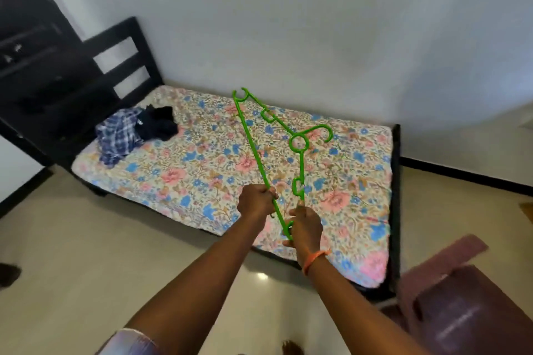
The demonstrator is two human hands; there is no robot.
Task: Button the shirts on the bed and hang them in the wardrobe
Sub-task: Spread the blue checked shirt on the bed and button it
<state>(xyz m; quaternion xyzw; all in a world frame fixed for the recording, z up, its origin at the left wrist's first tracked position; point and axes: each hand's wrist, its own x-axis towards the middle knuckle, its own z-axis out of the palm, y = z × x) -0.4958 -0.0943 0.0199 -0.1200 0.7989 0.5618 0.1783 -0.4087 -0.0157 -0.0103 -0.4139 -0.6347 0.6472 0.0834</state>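
Green hanger (pixel 253 150) gripped, both hands: left (pixel 256 202), right (pixel 306 228).

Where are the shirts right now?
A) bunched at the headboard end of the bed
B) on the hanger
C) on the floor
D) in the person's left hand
A: the shirts lie in a heap by the headboard, while both hands hold only the green hanger.

Even, soft daylight, fairly bright; source not seen. A small glare spot is shown on the floor (pixel 262 276) below the bed's (pixel 395 210) near edge. Shadows faint. Straight lines are bent by wide-angle distortion; edges and corners are smeared, detail softened.
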